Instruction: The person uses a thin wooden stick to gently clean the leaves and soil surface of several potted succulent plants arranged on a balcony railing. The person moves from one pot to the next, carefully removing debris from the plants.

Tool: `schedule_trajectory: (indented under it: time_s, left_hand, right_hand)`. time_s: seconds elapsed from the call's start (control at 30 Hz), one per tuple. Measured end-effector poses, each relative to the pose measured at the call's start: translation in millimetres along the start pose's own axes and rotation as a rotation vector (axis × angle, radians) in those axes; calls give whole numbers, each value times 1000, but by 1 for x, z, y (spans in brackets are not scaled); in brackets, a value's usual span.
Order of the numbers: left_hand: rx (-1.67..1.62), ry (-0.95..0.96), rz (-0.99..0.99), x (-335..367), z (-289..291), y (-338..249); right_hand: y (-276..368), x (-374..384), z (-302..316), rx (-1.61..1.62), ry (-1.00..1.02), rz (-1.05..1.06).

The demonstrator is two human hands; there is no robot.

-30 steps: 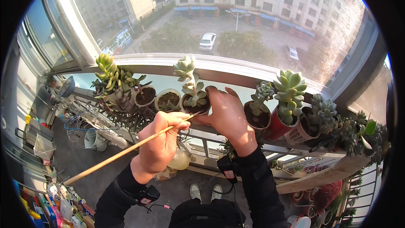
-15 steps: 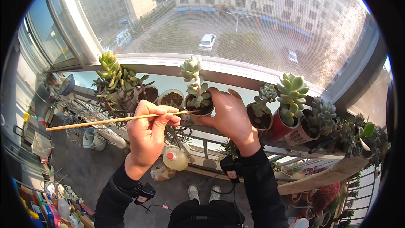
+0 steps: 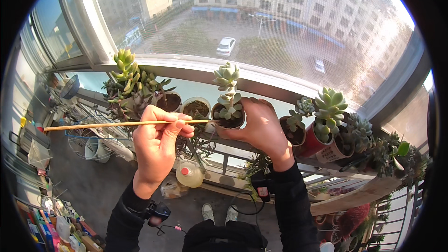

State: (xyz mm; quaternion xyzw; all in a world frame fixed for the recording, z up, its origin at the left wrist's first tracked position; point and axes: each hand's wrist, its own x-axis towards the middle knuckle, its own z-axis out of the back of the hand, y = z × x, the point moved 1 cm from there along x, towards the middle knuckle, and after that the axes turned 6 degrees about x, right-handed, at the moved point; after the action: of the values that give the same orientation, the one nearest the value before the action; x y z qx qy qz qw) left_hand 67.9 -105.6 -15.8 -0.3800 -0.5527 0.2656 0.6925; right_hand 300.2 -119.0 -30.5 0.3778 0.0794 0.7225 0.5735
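Your left hand (image 3: 156, 142) pinched the wooden stick (image 3: 100, 125), its tip just at the succulent pot (image 3: 214, 113) your right hand (image 3: 262, 126) gripped!

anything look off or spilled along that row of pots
I see no spill or breakage. The bare pot just left of the tall succulent looks odd: it shows only soil, no plant. The red pot seems to lean, though the fisheye lens may cause that.
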Motion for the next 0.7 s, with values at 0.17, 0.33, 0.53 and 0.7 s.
schedule_trajectory:
  time_s: [0.17,0.33,0.53,0.7]
  left_hand:
    - [7,0,16,4,3,5]
    - [-43,24,47,5,5,9]
    - [13,86,32,5,7,11]
    - [24,89,27,4,6,13]
  right_hand:
    - [2,2,-1,104,-27,14]
    - [2,3,2,149,0,27]
    - [5,2,12,90,113,-62]
    - [4,3,13,138,149,-68]
